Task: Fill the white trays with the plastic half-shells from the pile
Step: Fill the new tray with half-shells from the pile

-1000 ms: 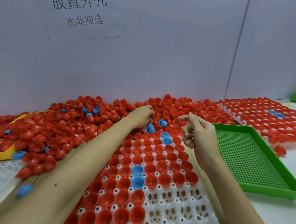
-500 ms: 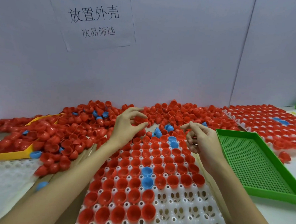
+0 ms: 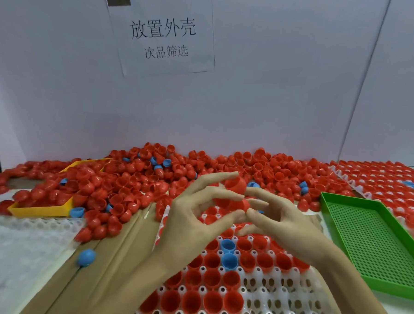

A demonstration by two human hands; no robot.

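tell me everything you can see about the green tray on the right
The green tray is a shallow rectangular plastic tray with a raised rim and a floor perforated with small holes. It holds no shells. It lies flat on the table, angled away from the camera, right of the part-filled white tray. Neither hand touches it.

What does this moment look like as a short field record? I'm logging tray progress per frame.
left hand: left hand pinches red half-shells above the tray
right hand: right hand, fingertips meeting the same red half-shells
white tray: white tray partly filled; near-right cells bare
tray contents: mostly red shells, two blue shells among them
pile: pile of loose shells along the wall
green tray: green tray at right, holds nothing visible
yellow tray: yellow tray at left, half buried in shells
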